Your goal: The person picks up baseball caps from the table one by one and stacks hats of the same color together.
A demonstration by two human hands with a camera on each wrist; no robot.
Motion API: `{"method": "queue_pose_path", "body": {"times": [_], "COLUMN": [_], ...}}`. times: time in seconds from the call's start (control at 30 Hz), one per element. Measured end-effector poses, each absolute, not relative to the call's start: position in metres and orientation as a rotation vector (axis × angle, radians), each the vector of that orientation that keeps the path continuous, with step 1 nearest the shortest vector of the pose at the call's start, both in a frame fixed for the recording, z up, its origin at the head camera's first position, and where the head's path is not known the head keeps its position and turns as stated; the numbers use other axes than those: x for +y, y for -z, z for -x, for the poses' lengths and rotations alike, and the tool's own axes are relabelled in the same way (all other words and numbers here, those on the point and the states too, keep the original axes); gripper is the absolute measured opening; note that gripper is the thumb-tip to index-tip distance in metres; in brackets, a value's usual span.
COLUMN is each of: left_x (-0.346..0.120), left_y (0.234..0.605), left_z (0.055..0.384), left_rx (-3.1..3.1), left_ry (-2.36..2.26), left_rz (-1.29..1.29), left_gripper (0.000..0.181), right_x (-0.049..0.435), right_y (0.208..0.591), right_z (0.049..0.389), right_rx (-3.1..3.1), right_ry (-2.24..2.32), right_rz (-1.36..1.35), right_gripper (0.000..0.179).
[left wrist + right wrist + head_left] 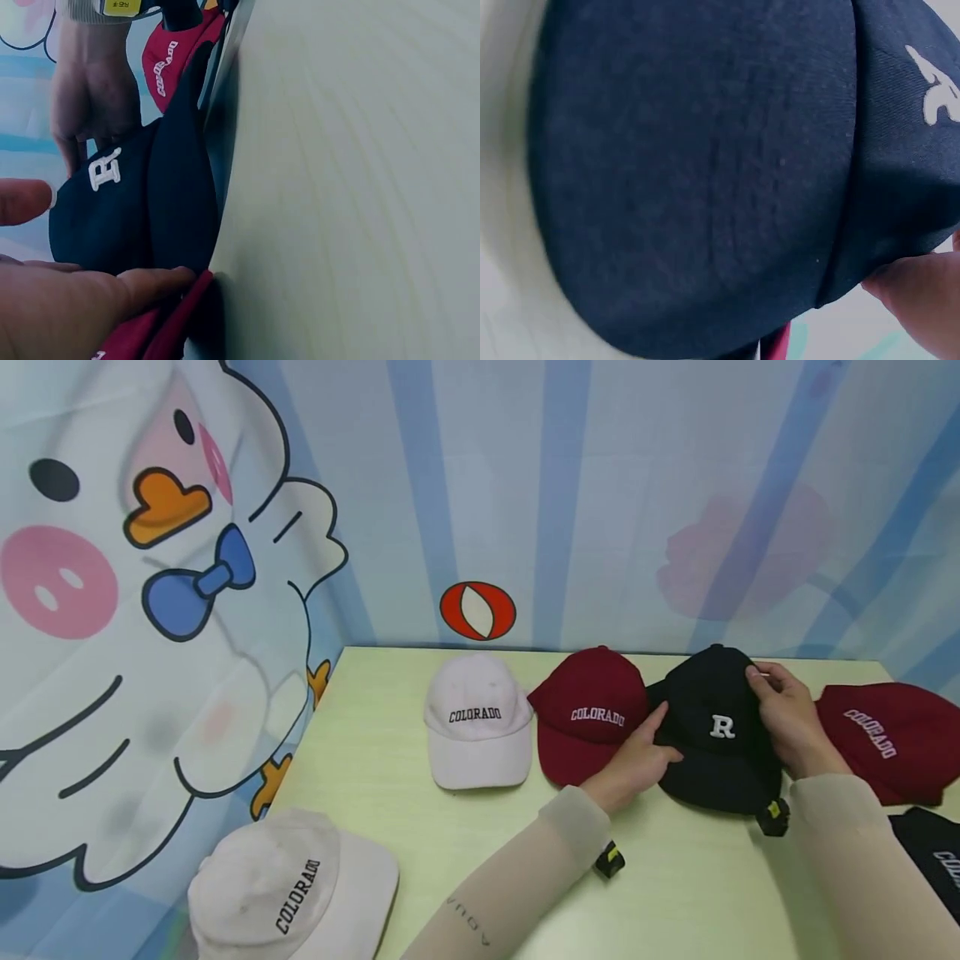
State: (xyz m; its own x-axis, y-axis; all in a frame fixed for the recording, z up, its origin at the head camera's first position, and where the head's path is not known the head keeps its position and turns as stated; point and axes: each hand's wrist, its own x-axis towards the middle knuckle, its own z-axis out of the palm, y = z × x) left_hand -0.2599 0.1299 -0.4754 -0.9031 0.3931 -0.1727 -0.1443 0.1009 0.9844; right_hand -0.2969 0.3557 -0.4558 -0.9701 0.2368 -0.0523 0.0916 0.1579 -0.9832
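A black cap (705,693) with a white letter R stands on the table, its brim toward me. My left hand (630,764) is at the cap's left side, fingers extended and touching it. In the left wrist view, one finger of the left hand (82,300) lies along the black brim (180,202), with the thumb apart from the crown. My right hand (798,718) holds the cap's right side, its thumb against the crown. The right wrist view shows the brim (697,165) close up. A dark red COLORADO cap (592,693) sits directly left of the black one.
A white COLORADO cap (478,718) is left of the red one. Another white cap (262,885) lies turned at the near left. On the right are a second dark red cap (892,735) and a partly visible black cap (926,843). A cartoon-printed cloth (495,485) hangs behind the table.
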Motion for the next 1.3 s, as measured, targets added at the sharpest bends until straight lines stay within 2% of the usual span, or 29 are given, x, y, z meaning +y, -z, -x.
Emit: {"method": "queue_pose_path", "body": {"times": [0.27, 0.5, 0.6, 0.8, 1.0, 1.3], "left_x": [0.115, 0.110, 0.105, 0.086, 0.061, 0.004], "left_y": [0.476, 0.475, 0.472, 0.467, 0.461, 0.446], "left_z": [0.263, 0.259, 0.256, 0.249, 0.237, 0.211], "left_rx": [2.036, 2.088, 2.099, 2.138, 2.199, 2.340], "left_ry": [-1.837, -1.781, -1.779, -1.771, -1.784, -1.834], "left_rz": [-0.249, -0.255, -0.289, -0.420, -0.482, -0.499], "left_gripper": [0.074, 0.071, 0.067, 0.056, 0.047, 0.041], "right_x": [0.346, 0.343, 0.340, 0.325, 0.289, 0.212], "right_y": [0.469, 0.472, 0.467, 0.452, 0.439, 0.427], "right_z": [0.307, 0.308, 0.306, 0.291, 0.271, 0.236], "right_rx": [-2.381, -2.499, -2.503, -2.485, -2.378, -2.372], "right_ry": [-1.884, -1.757, -1.729, -1.564, -1.393, -1.513], "right_rz": [0.352, 0.438, 0.456, 0.450, 0.412, 0.118], "right_gripper": [0.019, 0.059, 0.065, 0.057, 0.049, 0.036]}}
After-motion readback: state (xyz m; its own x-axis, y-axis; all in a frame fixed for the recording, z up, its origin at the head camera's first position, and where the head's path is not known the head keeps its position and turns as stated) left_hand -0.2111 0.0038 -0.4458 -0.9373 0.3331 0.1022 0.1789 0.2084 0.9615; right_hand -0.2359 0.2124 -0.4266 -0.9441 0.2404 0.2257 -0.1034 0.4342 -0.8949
